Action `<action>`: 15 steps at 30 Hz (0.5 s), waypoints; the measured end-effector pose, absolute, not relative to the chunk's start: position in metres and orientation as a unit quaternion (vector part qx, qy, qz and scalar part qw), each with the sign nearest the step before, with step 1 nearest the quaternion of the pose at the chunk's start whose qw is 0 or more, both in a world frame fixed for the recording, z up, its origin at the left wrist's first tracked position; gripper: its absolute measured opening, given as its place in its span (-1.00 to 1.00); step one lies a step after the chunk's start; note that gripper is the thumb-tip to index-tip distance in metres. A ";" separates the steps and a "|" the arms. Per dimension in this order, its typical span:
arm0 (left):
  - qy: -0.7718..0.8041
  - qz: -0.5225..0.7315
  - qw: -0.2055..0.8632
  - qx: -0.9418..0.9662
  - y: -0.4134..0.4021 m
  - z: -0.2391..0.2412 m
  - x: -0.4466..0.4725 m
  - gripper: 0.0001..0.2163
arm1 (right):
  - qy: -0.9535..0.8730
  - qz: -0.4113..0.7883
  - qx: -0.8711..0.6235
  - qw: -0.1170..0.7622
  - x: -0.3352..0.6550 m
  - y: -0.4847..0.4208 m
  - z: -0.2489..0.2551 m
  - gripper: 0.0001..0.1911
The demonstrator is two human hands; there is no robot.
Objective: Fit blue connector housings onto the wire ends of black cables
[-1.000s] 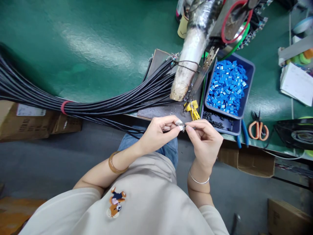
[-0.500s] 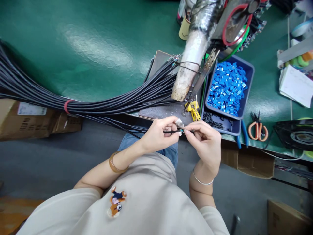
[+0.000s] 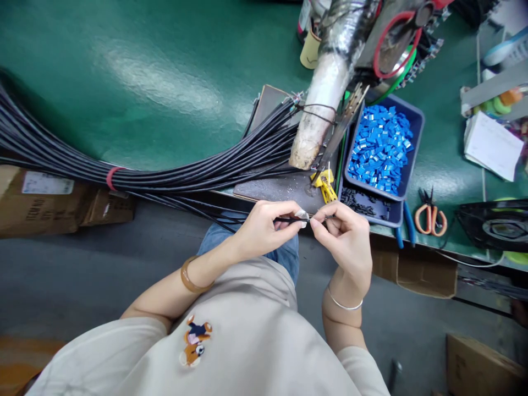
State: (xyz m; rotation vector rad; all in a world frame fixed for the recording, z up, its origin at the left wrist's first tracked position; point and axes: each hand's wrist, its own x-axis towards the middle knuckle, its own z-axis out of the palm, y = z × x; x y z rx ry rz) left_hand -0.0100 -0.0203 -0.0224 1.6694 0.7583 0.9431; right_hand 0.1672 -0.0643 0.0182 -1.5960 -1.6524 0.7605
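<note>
My left hand (image 3: 268, 226) pinches the end of one thin black cable (image 3: 289, 220) just below the bench edge. My right hand (image 3: 345, 234) meets it from the right, its fingertips closed on the cable's tip; what sits at the tip is too small to make out. The cable runs back left into a thick bundle of black cables (image 3: 173, 173) tied with a red band (image 3: 110, 177). That bundle lies across the green bench (image 3: 165, 82) and hangs off to the left.
A blue tray of small blue parts (image 3: 381, 148) stands right of a taped pipe (image 3: 325, 104). A yellow clip (image 3: 325, 184), orange-handled scissors (image 3: 429, 214) and blue-handled pliers (image 3: 406, 223) lie near the edge. Cardboard boxes (image 3: 45, 201) sit under the bench.
The hands stay together at the cable end; the fingers have shifted slightly along it, and a short length of black cable now shows between them.
</note>
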 end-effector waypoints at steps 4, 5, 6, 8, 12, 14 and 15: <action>0.285 0.463 0.397 0.739 -0.027 -0.016 -0.007 -0.91 | -0.660 0.233 -0.590 0.403 0.166 -0.074 0.024 -0.98; 0.270 0.464 0.382 0.752 -0.029 -0.011 -0.008 -0.90 | -0.648 0.214 -0.578 0.447 0.166 -0.078 0.028 -0.91; 0.250 0.447 0.387 0.767 -0.030 -0.007 -0.011 -0.88 | -0.623 0.190 -0.568 0.503 0.167 -0.082 0.032 -0.86; 0.198 0.347 0.485 0.778 -0.029 -0.001 -0.021 -0.85 | -0.563 0.142 -0.564 0.587 0.174 -0.089 0.042 -0.82; 0.060 0.130 0.829 0.540 -0.021 -0.015 -0.051 -0.79 | -0.578 0.225 -0.656 0.431 0.206 -0.089 0.055 -0.79; 0.145 0.229 0.899 0.343 -0.020 -0.029 -0.061 -0.75 | -0.584 0.210 -0.692 0.369 0.223 -0.084 0.055 -0.87; 0.186 0.276 0.904 0.269 -0.021 -0.035 -0.063 -0.76 | -0.597 0.175 -0.692 0.366 0.230 -0.081 0.052 -0.87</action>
